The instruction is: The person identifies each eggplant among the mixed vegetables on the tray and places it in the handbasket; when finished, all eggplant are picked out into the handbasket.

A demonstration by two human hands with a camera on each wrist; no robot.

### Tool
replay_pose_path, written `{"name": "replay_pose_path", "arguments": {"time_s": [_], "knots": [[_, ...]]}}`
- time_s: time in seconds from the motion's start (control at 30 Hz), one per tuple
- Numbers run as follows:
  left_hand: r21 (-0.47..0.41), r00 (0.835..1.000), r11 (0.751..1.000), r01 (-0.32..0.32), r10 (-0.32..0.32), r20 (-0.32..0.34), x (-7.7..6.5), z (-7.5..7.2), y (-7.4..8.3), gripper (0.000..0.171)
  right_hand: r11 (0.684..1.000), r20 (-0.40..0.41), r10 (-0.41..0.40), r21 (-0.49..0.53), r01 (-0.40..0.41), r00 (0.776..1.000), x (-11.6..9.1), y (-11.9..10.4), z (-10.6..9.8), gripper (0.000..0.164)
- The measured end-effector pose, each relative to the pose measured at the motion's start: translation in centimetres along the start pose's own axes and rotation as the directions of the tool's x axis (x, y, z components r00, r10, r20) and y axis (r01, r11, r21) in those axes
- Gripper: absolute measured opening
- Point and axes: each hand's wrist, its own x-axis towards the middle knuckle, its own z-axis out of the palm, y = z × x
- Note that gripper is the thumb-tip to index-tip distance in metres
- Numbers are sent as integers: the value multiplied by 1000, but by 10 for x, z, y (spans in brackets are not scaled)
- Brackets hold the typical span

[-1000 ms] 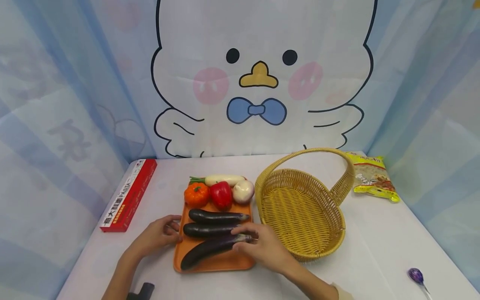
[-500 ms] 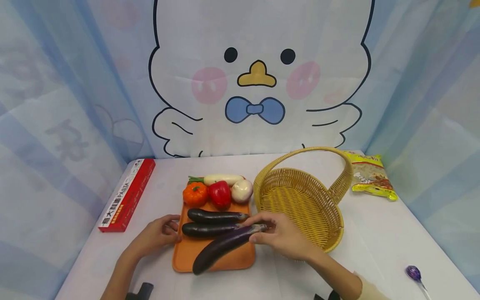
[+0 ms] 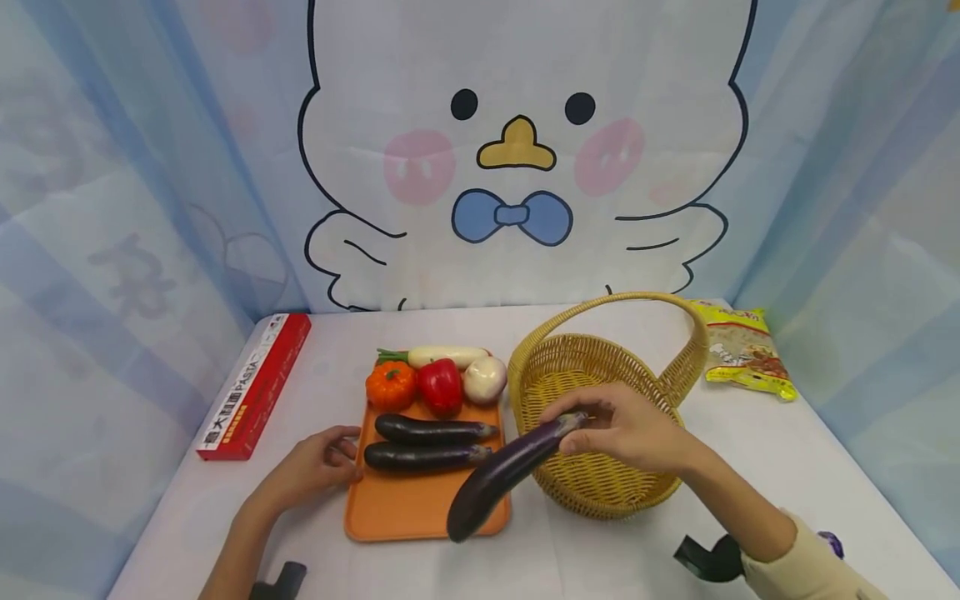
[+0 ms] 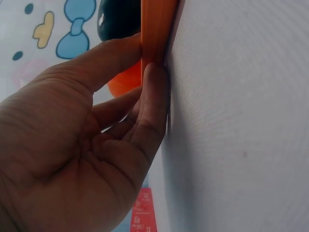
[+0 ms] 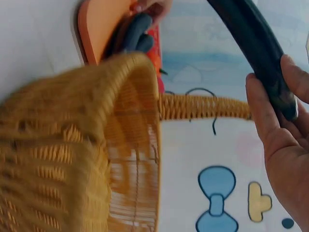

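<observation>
My right hand (image 3: 626, 429) pinches an eggplant (image 3: 506, 479) by its stem end. The eggplant hangs tilted in the air between the tray and the wicker basket (image 3: 667, 492), its thick end over the tray's lower right corner. In the right wrist view, thumb and fingers close round the eggplant (image 5: 253, 43) near its tip. My left hand (image 3: 315, 467) holds the left edge of the orange tray (image 3: 405, 512); the left wrist view has the thumb and a finger at the tray's rim (image 4: 157, 34). Two eggplants (image 3: 431, 457) lie side by side on the tray.
An orange pumpkin (image 3: 392, 386), a red pepper (image 3: 441, 388), a white round vegetable (image 3: 485, 380) and a white radish (image 3: 442, 357) fill the tray's far end. A red pasta box (image 3: 255, 387) lies left. A yellow snack bag (image 3: 746, 354) lies behind the basket, whose handle arches high.
My right hand has lifted the nearest eggplant off the tray and carried it right and up, to in front of the basket's opening. My left hand stays at the tray's edge.
</observation>
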Motion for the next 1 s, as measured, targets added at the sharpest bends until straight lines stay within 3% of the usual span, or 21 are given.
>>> {"name": "replay_pose_path", "arguments": {"time_s": [0.17, 0.57, 0.8, 1.0], "knots": [[-1, 1000, 1000, -7, 7, 7, 1, 0, -1, 65, 999, 0, -49, -19, 49, 999, -5, 0, -27, 31], [6, 1000, 1000, -23, 23, 11, 1, -2, -3, 65, 983, -23, -62, -175, 58, 998, -7, 3, -73, 30], [-6, 1000, 1000, -30, 30, 7, 0, -2, -4, 64, 978, -77, -17, -209, 1, 997, -7, 12, -86, 28], [-9, 1000, 1000, -23, 23, -3, 0, -2, -4, 64, 949, -124, 49, -302, -85, 991, -3, 19, -91, 25]]}}
